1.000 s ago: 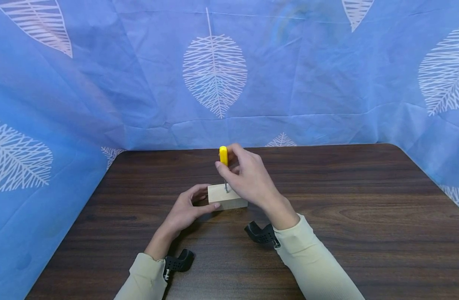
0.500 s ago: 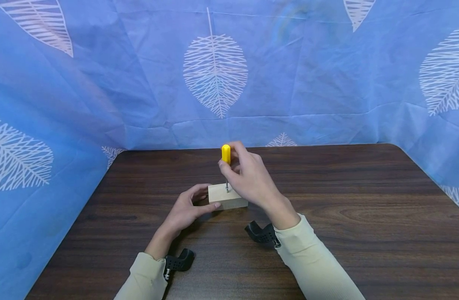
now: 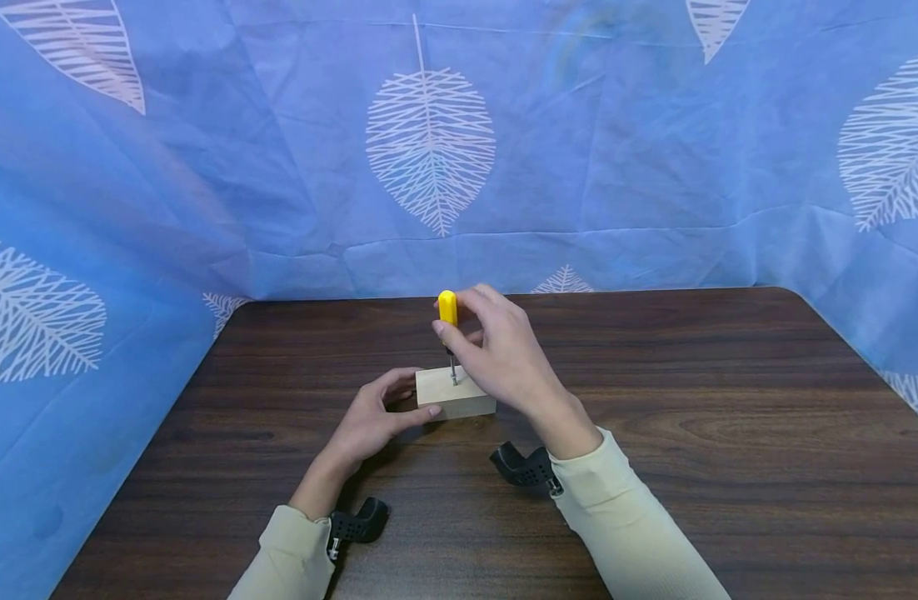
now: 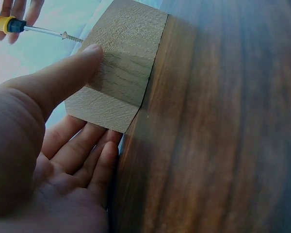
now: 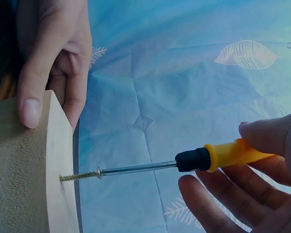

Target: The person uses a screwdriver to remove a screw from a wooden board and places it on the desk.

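A pale wooden block point(image 3: 462, 407) lies on the dark table. My left hand point(image 3: 372, 421) grips its left end, the thumb point(image 4: 82, 65) on the near face and the other fingers behind. Out of the block's top stands a screw point(image 5: 80, 176), partly sunk, with much of its thread showing. My right hand point(image 3: 507, 350) pinches the yellow handle of a screwdriver point(image 3: 447, 310) between thumb and fingers. Its shaft runs nearly upright, and in the right wrist view the tip meets the screw head. The right hand hides the block's upper right part in the head view.
The brown wood-grain table point(image 3: 729, 433) reaches round both arms. Behind it hangs a blue cloth point(image 3: 301, 150) with white leaf prints. Black wrist mounts point(image 3: 521, 465) jut inward from both sleeves, just above the table.
The screwdriver handle leaned slightly right, then came back left, as my right fingers shifted on it. My left hand and the block have stayed where they were.
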Demonstrator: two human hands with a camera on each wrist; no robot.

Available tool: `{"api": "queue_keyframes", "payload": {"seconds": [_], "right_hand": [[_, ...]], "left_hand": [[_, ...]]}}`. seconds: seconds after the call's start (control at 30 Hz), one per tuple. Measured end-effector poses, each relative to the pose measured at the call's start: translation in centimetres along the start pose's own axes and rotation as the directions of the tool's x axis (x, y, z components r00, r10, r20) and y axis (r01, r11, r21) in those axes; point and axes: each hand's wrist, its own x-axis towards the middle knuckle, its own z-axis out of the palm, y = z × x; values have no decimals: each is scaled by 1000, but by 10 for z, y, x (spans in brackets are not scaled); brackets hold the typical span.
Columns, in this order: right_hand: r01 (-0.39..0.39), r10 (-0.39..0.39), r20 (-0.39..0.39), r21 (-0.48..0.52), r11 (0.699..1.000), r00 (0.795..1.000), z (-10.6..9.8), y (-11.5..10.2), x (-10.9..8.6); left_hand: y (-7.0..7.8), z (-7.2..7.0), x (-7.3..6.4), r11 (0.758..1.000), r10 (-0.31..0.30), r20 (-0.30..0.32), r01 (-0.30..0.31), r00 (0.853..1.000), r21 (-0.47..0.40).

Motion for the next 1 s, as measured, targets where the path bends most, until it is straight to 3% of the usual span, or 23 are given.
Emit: {"api": "queue_keyframes", "payload": {"seconds": [0.23, 1.0], "right_hand": [[-34, 34, 2, 33, 999, 999, -1, -2, 0], [-31, 30, 12, 58, 998, 999, 1, -2, 0]], "left_hand": [[0, 0, 0, 1000, -6, -3, 6, 1000, 2], [0, 1, 1, 1000, -20, -12, 20, 1000, -2]]}}
